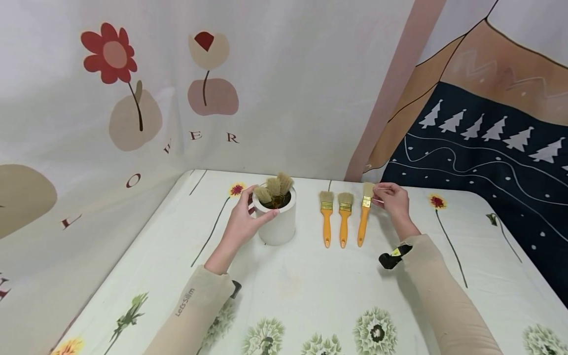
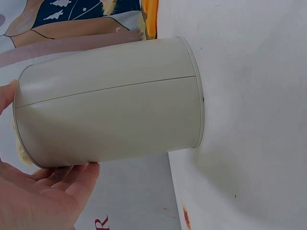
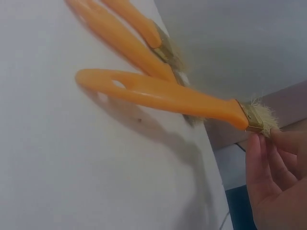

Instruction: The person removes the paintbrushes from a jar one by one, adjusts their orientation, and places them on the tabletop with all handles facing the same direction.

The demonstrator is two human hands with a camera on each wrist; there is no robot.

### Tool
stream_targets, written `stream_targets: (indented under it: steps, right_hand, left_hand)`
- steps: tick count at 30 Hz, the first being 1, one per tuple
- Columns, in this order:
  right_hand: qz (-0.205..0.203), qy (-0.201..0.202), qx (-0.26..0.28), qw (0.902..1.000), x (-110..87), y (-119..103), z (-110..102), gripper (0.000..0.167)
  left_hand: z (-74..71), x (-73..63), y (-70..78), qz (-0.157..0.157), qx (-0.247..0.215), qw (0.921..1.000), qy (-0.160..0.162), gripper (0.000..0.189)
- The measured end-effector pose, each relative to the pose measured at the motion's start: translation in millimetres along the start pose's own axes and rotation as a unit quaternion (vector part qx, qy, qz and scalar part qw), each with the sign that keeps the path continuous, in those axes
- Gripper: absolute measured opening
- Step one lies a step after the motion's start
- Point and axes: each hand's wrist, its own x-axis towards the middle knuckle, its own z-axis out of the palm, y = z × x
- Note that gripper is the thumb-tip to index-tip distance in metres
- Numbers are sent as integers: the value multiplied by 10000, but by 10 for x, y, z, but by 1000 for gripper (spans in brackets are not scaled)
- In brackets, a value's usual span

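Note:
My left hand grips a white cylindrical container near its top, thumb at the rim and fingers around the far side. The container's plain side fills the left wrist view. Three tan brush heads stick up out of it, their handles hidden inside. At the right end of a row of paintbrushes, my right hand pinches one paintbrush at its bristle end. In the right wrist view its orange handle points away from the fingertips. Two more paintbrushes, a middle one and a left one, lie beside it.
A white floral cloth covers the table. Behind it hangs a pale curtain with printed flowers and letters. To the right, a dark blue cloth with white trees borders the table. A black strap is on the right wrist.

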Motion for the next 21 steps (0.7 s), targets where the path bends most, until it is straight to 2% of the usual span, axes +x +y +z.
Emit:
stream_targets:
  steps: [5,14,21]
  right_hand:
    - [5,-14,14,10000,25,56,30,10]
    - [240,-10,-564,9981,77,187,60,24]
    - [286,-12,-747,9968,131,278,87,27]
  left_hand:
    - [-1,-4,-3,-18,-4,10000,-4,91]
    - [0,-15,14,-13,-10,10000,-25,90]
    - [-6,-11,11,-7,2,10000,-10,89]
